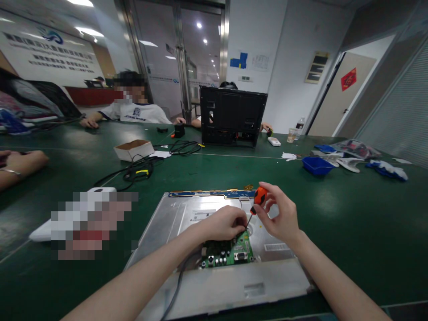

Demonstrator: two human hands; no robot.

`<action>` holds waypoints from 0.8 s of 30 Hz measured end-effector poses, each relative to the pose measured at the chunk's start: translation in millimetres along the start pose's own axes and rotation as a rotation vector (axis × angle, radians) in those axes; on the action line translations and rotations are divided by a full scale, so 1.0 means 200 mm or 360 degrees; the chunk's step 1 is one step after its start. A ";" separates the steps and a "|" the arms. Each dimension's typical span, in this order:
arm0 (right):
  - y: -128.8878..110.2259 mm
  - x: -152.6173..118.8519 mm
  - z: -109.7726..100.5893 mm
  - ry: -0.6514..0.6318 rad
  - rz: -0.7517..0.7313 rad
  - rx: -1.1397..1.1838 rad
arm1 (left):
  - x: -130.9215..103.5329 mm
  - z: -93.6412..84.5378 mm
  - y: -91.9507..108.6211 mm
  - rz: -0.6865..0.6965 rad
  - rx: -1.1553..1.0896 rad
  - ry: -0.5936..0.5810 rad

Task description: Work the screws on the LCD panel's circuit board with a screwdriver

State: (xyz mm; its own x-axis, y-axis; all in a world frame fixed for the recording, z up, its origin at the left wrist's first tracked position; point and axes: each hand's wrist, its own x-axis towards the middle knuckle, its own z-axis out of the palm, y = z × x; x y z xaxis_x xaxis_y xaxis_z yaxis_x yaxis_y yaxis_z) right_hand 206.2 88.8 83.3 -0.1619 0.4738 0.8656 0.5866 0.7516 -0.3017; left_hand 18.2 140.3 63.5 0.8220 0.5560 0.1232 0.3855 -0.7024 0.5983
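A silver metal display panel [284, 278] lies on the green table, with a green circuit board [245, 247] on it. My right hand [282, 214] grips the handle of an orange and black screwdriver [260, 197]; its shaft slants down to the board's upper corner. Close to the shaft's tip is my left hand [227, 223], its fingers curled together over the board; whatever they pinch is too small to make out. A dark cable runs beneath my left forearm. Along the panel's far edge is a blue circuit strip [207, 194].
Beyond the panel stand a black monitor frame [234, 113], an open carton [133, 150] and coiled black cables [138, 171]. At right are a blue tray [317, 165] and gloves [387, 170]. People sit across the table; another person's arm [25, 165] rests at left.
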 end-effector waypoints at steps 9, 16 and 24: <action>0.01 0.00 0.01 0.0049 -0.0023 0.0022 | 0.00 0.00 0.00 0.0014 -0.0003 0.0005; 0.00 0.01 0.00 0.0028 -0.0058 -0.0008 | 0.00 -0.01 0.00 -0.0013 -0.0015 -0.0001; 0.00 0.01 0.00 0.0016 -0.0066 -0.0049 | 0.00 -0.01 0.01 -0.0007 -0.0011 -0.0011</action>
State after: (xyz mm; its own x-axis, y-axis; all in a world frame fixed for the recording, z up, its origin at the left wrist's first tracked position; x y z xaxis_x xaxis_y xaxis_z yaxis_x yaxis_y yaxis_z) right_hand 206.0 89.5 85.5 -0.1784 0.4378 0.8812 0.6039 0.7558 -0.2533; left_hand 18.8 140.4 65.2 0.8232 0.5560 0.1151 0.3863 -0.6969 0.6042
